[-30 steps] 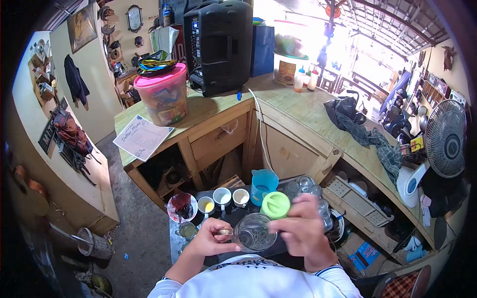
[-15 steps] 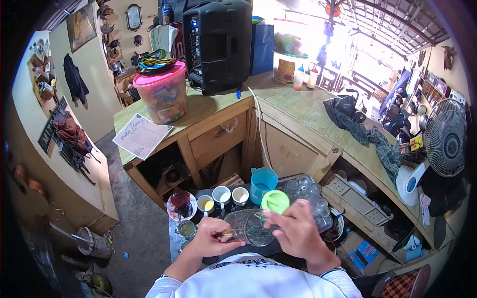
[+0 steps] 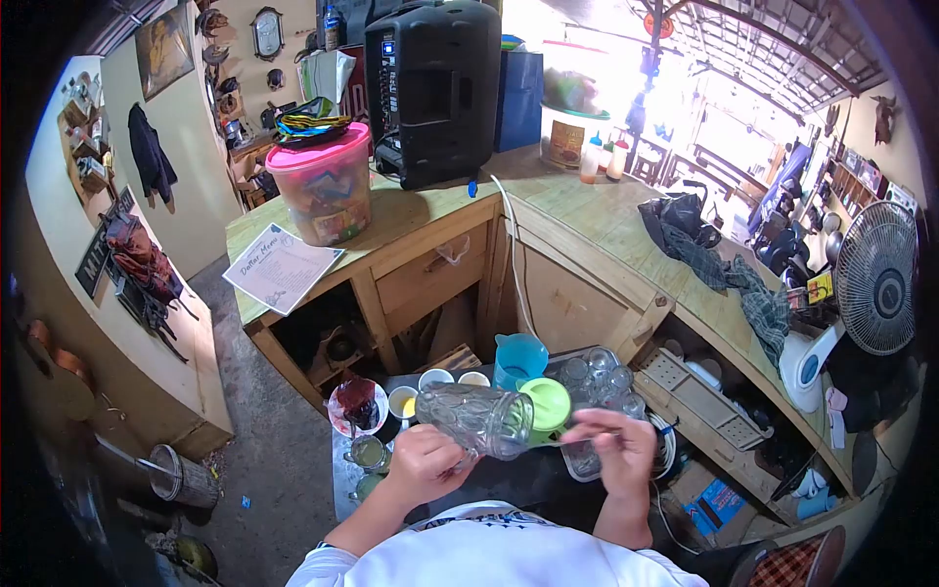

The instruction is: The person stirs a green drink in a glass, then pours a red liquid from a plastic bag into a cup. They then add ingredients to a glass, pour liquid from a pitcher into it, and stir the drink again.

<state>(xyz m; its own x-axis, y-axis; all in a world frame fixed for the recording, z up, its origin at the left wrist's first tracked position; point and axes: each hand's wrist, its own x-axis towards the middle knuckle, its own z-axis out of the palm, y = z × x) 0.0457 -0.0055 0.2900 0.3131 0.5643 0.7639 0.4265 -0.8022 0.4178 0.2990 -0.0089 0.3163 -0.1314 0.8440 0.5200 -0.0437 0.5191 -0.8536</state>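
My left hand (image 3: pixel 426 462) is closed on the handle side of a clear glass jar mug (image 3: pixel 474 416), which lies tilted on its side in the air with its mouth to the right. My right hand (image 3: pixel 618 445) is just right of that mouth, its fingers pinched on a thin, pale, spoon-like utensil (image 3: pixel 554 445) that points toward the glass. Behind the jar mug stand a container with a green lid (image 3: pixel 546 403) and a blue pitcher (image 3: pixel 518 362). To the left are a white cup with yellow contents (image 3: pixel 402 401) and a plate with a dark red bag (image 3: pixel 357 403).
Several upturned glasses (image 3: pixel 599 374) stand on a tray to the right. A wooden counter (image 3: pixel 567 210) wraps around ahead, carrying a black speaker (image 3: pixel 435 93), a pink-lidded bucket (image 3: pixel 323 186) and a menu sheet (image 3: pixel 279 269). A fan (image 3: pixel 875 279) stands at far right.
The jar mug has risen and turned, its mouth now facing right. My right hand has moved right, away from the glass, and the thin utensil has come into view.
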